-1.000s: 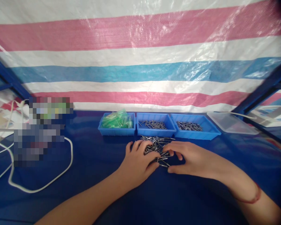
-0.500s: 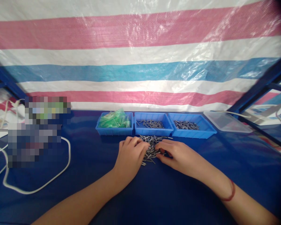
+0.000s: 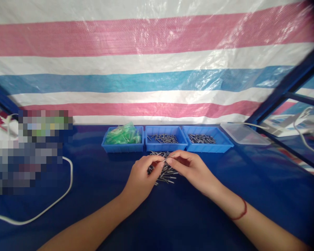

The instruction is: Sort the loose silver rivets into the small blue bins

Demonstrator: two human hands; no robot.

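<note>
I've got left hand (image 3: 142, 174) and right hand (image 3: 197, 170) in narrow pinches, apparently sharing one pin (image 3: 164, 160) for finer control. Pile (image 3: 165, 171) sits below, just before the bins (image 3: 166, 146), presumably for easy reach.

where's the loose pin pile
In the head view, the pile is below centre on the table, in front of the middle bin, between left hand and right hand.

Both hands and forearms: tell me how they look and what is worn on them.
The left hand and right hand are ungloved. No sleeve shows on the left forearm or right forearm. A thin, dark red band circles the right one.
</note>
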